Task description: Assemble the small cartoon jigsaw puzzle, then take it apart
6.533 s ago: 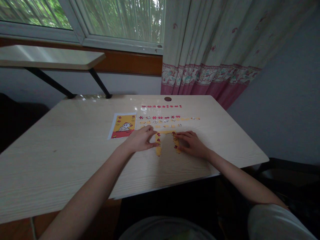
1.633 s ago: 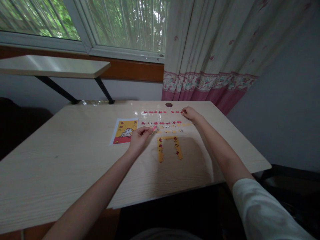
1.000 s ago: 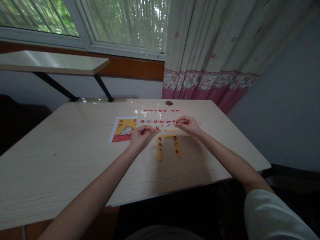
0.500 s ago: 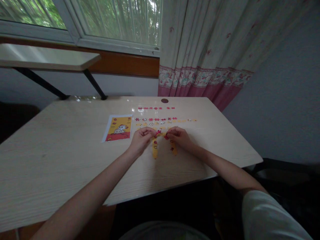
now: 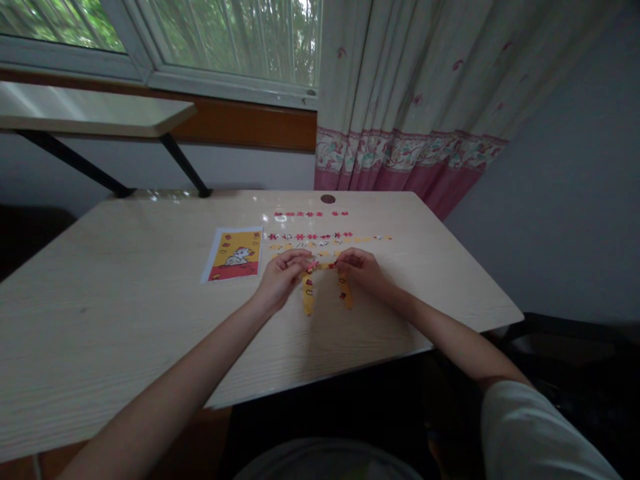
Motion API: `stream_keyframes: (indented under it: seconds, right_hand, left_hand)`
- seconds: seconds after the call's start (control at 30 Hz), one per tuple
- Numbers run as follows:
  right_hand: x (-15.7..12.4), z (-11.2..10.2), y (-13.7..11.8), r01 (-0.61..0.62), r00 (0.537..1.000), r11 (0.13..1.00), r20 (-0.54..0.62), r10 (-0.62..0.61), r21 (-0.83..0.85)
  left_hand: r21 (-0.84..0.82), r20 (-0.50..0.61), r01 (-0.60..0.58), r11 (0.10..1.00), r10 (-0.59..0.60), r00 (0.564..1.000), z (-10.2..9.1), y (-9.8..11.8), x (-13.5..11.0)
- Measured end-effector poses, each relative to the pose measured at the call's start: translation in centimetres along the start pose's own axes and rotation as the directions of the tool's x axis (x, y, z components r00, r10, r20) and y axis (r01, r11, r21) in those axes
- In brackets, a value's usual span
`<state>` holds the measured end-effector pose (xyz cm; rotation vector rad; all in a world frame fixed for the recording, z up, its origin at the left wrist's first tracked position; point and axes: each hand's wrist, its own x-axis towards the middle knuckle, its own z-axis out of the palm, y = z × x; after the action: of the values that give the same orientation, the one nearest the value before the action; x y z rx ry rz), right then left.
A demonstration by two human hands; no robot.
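My left hand (image 5: 280,275) and my right hand (image 5: 361,269) meet over the top edge of a partly built yellow jigsaw frame (image 5: 309,300) on the wooden desk (image 5: 125,300). Each hand pinches a small red puzzle piece (image 5: 314,266), and the two pieces are held close together between the fingertips. The frame's two yellow side strips run toward me below the hands. Rows of loose red, white and yellow pieces (image 5: 320,237) lie just beyond the hands. A reference picture (image 5: 234,253) with a white animal on yellow lies to the left.
A round cable hole (image 5: 328,199) sits near the desk's far edge. A raised side shelf (image 5: 95,117) on black legs stands at the back left under the window. A flowered curtain (image 5: 410,100) hangs at the back right. The desk's right corner is close to the wall.
My right hand took a red piece from the farthest row and came back. Both hands now hold their pieces together above the yellow frame. The camera dipped slightly.
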<state>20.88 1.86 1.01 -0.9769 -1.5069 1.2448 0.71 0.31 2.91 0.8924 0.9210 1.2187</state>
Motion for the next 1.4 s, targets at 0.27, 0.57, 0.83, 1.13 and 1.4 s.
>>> stream_keyframes:
  seconds: [0.27,0.57,0.83,1.13,1.4]
  right_hand:
    - [0.0,0.1,-0.2,-0.026,0.999,0.999,-0.048,0.025,-0.023]
    - [0.3,-0.4,0.6,-0.020,0.990,0.990,-0.140,0.000,-0.143]
    - [0.7,-1.1,0.8,-0.095,0.987,0.987,-0.139,0.076,-0.131]
    - [0.7,-1.7,1.0,-0.050,0.997,0.968,-0.077,0.032,-0.245]
    - [0.7,-2.0,0.2,-0.050,0.997,0.952,-0.065,0.032,-0.302]
  left_hand:
    - [0.142,0.154,0.042,0.989,-0.064,0.986,-0.2,-0.2,-0.1]
    - [0.717,0.500,-0.547,0.433,0.227,0.836,-1.5,0.7,-0.2]
    - [0.701,0.702,-0.656,0.280,-0.109,0.704,-3.6,2.5,0.2]
    - [0.707,0.701,-0.652,0.273,-0.151,0.697,-3.8,2.3,0.4]
    - [0.707,0.678,-0.620,0.341,-0.077,0.731,-3.2,2.6,0.0]
